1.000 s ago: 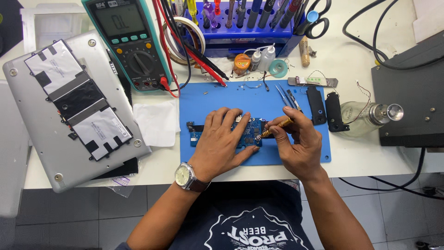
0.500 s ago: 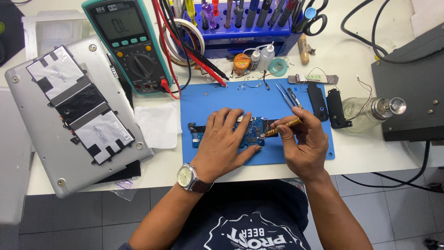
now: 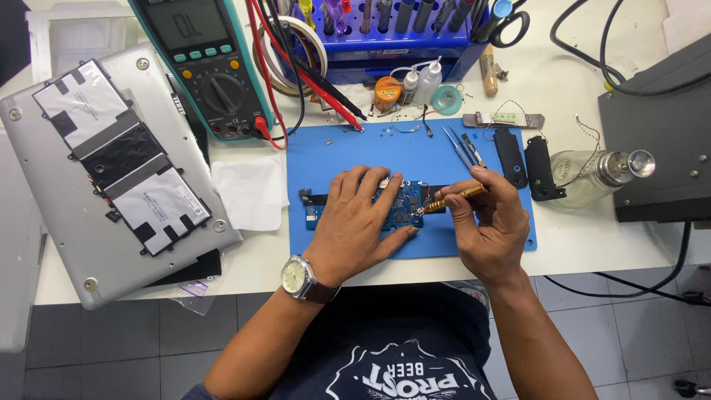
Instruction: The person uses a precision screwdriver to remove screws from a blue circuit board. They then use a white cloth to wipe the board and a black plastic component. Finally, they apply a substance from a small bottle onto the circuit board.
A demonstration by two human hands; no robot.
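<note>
A blue circuit board (image 3: 404,201) lies on a blue work mat (image 3: 370,152) in the middle of the white bench. My left hand (image 3: 359,222), with a wristwatch, presses flat on the board and covers most of it. My right hand (image 3: 485,226) grips a small brass-coloured screwdriver (image 3: 453,198), its tip touching the board's right part. Tweezers (image 3: 459,148) lie on the mat just above my right hand.
An opened silver laptop base (image 3: 111,167) with its battery showing lies at the left, beside a multimeter (image 3: 204,63) with red and black leads. A blue tool rack (image 3: 396,33), small bottles, tape rolls, scissors, two black parts, a glass bottle (image 3: 592,178) and a black box (image 3: 666,133) stand around.
Both hands stay on the board with the screwdriver tip in about the same spot. The camera has shifted slightly.
</note>
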